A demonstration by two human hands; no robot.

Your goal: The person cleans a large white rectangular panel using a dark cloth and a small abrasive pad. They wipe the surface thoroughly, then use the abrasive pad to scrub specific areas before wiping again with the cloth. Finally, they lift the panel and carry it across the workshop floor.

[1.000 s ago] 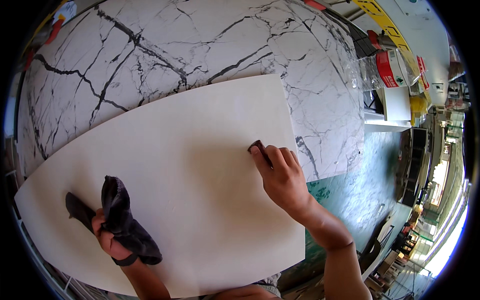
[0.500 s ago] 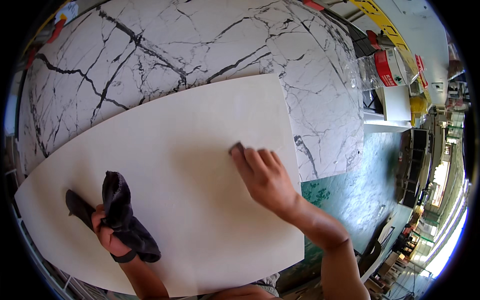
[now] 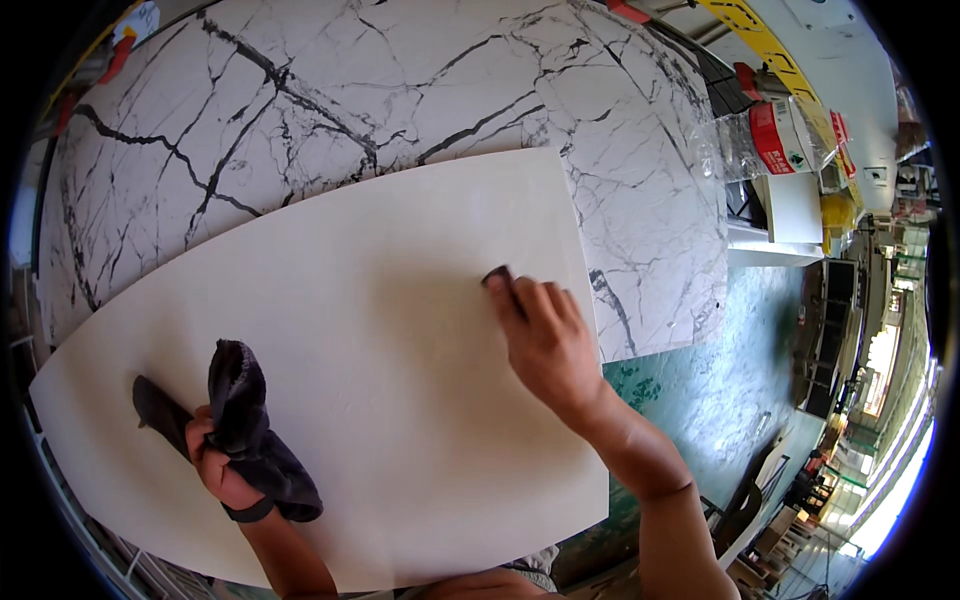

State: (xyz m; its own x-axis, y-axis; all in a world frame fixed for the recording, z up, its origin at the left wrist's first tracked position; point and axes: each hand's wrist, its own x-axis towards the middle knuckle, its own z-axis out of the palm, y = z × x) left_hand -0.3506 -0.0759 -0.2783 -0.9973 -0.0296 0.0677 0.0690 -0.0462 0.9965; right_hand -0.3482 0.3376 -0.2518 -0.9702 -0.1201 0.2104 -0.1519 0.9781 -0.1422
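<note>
A large white panel point(image 3: 330, 400) with a curved far edge lies in front of me. My left hand point(image 3: 215, 465) is closed around a dark grey cloth point(image 3: 272, 470), low over the panel's left part. The cloth bulges up on one side of the fist, and a dark end sticks out on the other. My right hand point(image 3: 550, 335) pinches a small dark pad point(image 3: 497, 276) against the panel, close to its right edge. The fingers hide most of the pad, so its exact kind is unclear.
Under the panel is a white tabletop point(image 3: 400, 70) with black marble veins. At the right stands a clear plastic wrapping with a red label point(image 3: 772, 138), near a yellow perforated bar point(image 3: 755, 35). Beyond the table's right edge lies a green floor point(image 3: 740, 310).
My right hand has slid a little to the right and away from me across the panel with the small dark pad. The left hand and cloth have hardly moved.
</note>
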